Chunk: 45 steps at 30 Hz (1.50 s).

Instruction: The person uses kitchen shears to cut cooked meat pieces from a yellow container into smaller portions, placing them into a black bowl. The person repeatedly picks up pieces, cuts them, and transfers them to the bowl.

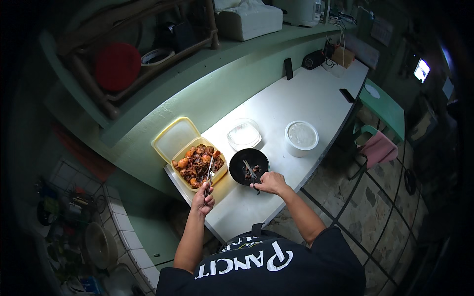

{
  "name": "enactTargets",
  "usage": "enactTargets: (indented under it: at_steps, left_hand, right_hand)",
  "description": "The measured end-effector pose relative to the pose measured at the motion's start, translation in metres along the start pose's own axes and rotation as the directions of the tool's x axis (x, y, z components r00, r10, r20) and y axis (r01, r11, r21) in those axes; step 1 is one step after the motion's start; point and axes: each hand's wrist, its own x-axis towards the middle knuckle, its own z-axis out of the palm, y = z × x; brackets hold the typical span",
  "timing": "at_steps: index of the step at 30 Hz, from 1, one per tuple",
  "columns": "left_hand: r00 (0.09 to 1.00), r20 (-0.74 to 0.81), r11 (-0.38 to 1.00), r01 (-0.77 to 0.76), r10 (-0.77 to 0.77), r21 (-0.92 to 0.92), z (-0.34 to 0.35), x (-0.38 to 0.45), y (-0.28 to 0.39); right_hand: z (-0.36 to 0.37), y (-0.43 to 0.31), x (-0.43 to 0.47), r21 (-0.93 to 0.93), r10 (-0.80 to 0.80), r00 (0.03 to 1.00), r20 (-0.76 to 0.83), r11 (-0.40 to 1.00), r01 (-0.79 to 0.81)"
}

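Observation:
My left hand [203,199] grips metal tongs [210,174], whose tips reach into a yellow plastic food container [223,171]. Dark, saucy chopped food with orange chunks [200,162] fills that container. To the right, my right hand [273,182] has its fingers in the handles of kitchen scissors [251,169]; the blades extend over a black bowl [237,161], apart from each other. A few small brown food pieces [254,172] lie in the bowl under the blades. The container's lid [177,138] leans against the green wall behind it.
Behind the bowl sits a clear plastic container [243,135], bright with glare. A lidded white tub [301,138] stands to the right. Two phones [288,69] and a dark speaker-like device [313,60] are farther along the white counter [237,218]. A tissue pack [249,20] rests on the ledge above.

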Motion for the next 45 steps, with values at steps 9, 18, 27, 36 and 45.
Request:
enactTargets:
  at_steps: [9, 18, 27, 36, 45]
  left_hand:
    - [0.958, -0.064, 0.929, -0.252, 0.278, 0.271, 0.005, -0.026, 0.0]
    - [0.882, 0.0, 0.774, -0.414, 0.472, 0.48, -0.024, -0.044, 0.027]
    - [0.875, -0.001, 0.698, -0.386, 0.485, 0.603, -0.035, -0.037, 0.035]
    - [0.896, -0.123, 0.878, -0.378, 0.427, 0.294, -0.011, -0.032, 0.009]
    - [0.875, -0.141, 0.873, -0.424, 0.463, 0.241, -0.002, -0.032, -0.008]
  right_hand:
    - [-0.001, -0.059, 0.052, 0.505, -0.213, 0.9, 0.38, 0.863, -0.009]
    - [0.019, -0.079, 0.083, -0.187, -0.408, 0.894, 0.185, 0.879, 0.439]
    - [0.01, -0.094, 0.093, -0.204, -0.46, 0.869, 0.182, 0.847, 0.491]
    - [0.034, -0.106, 0.075, -0.206, -0.34, 0.937, 0.084, 0.914, 0.35]
    - [0.058, -0.115, 0.078, -0.1, -0.302, 0.952, -0.044, 0.95, 0.296]
